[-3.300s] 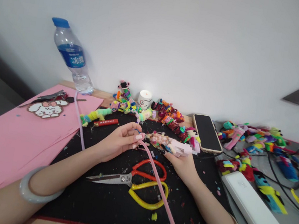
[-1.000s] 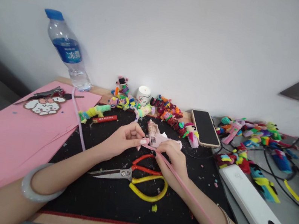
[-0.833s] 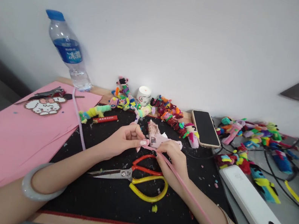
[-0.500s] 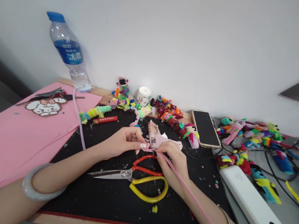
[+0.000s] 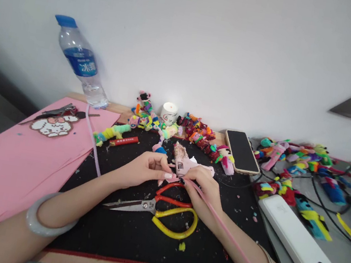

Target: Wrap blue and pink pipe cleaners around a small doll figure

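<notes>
A black mat (image 5: 131, 236) covers the middle of the desk, and everything else sits around it. Left of the mat lies a stack of pink paper (image 5: 6, 157), with a clear water bottle (image 5: 79, 63) standing at the paper's far corner against the wall. Right of the mat a long white power bank (image 5: 295, 241) lies slantwise, and past the mat's far right corner a dark phone (image 5: 242, 151) rests face up. On the mat's near half lie scissors (image 5: 162, 208) with red and yellow handles, blades pointing left. A long pink pipe cleaner (image 5: 228, 239) runs from the mat's centre down over the right forearm toward the near edge. Above the scissors, the left hand (image 5: 143, 172) has its fingertips pinched together on the upper end of the pipe cleaner. The right hand (image 5: 204, 188) meets it there, fingers closed around a small pink clip (image 5: 190, 165) whose far end is wrapped in mixed fuzzy colours, held just above the mat
</notes>
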A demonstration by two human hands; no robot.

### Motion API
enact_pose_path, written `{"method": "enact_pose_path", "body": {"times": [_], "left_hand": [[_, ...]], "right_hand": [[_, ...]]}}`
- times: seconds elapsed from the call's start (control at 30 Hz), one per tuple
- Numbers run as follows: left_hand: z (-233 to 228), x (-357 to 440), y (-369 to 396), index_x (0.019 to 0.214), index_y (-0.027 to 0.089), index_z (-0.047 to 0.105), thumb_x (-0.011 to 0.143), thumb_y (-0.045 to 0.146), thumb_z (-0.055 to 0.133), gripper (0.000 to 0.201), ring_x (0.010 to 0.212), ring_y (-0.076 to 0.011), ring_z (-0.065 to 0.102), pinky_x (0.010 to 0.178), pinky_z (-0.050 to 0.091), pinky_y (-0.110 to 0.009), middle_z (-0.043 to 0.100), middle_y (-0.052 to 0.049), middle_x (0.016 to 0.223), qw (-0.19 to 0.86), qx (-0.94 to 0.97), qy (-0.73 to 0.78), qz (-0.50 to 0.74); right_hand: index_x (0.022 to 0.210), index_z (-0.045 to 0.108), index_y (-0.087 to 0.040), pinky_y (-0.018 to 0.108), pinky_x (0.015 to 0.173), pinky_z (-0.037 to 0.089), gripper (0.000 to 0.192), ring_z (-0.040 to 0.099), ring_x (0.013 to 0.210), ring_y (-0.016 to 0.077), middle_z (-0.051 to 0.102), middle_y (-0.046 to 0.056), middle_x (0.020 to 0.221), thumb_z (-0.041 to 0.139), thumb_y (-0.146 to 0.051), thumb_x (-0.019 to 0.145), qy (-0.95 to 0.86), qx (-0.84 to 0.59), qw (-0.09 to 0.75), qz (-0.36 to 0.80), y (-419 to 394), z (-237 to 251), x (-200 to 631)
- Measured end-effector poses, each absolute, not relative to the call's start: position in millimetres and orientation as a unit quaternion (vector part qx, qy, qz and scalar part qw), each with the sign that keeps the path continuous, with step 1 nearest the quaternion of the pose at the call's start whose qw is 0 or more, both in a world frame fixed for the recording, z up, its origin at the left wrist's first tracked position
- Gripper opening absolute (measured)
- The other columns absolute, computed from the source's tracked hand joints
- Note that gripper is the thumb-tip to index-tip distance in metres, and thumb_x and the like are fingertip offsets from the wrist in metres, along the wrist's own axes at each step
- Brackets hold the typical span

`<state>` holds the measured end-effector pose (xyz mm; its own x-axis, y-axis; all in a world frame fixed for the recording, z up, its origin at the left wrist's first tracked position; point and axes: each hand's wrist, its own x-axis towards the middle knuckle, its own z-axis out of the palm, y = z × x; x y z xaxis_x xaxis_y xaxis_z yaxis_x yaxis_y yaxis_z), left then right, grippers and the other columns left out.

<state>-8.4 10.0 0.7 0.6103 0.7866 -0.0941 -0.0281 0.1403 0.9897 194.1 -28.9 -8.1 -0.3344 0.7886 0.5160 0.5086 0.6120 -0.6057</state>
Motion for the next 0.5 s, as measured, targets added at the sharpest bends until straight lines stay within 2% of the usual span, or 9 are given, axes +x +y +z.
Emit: {"method": "enact_pose_path", "body": {"times": [0.5], "left_hand": [[-0.7,-7.8,9.3,0.066,0.012,0.056,0.068,0.023,0.072,0.02,0.054,-0.0071,0.053,0.054,0.04,-0.02,0.063,0.001,0.065,0.708,0.57,0.321,0.266]], "right_hand": [[0.079,0.058,-0.02,0.032,0.073,0.043,0.01,0.058,0.074,0.0158,0.062,0.002,0.076,0.051,-0.017,0.085,-0.806,-0.394,0.403,0.182,-29.3,-8.5,194.4]]}}
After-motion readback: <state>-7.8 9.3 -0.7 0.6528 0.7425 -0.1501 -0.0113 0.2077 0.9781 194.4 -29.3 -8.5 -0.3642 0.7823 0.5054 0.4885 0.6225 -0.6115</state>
